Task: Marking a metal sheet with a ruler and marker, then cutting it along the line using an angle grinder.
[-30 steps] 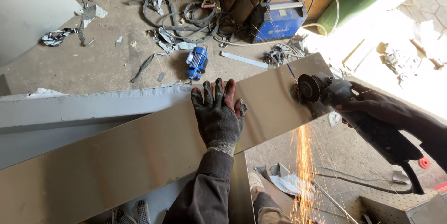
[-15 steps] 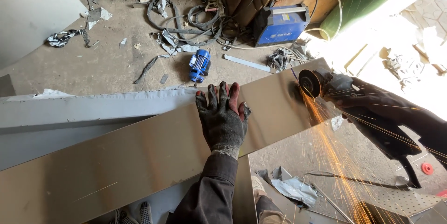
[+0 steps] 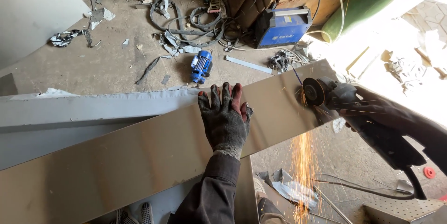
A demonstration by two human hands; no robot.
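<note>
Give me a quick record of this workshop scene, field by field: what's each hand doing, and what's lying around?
Left hand: gloved left hand pressed flat on the metal sheet
Right hand: gloved right hand, grip closed on the angle grinder
Contact: grinder disc meets the sheet near its right end
Sparks: sparks falling below the sheet
Floor: blue motor, blue box-shaped machine, tangled cables, scraps

White label [image 3: 281, 37] on blue box, floor
</note>
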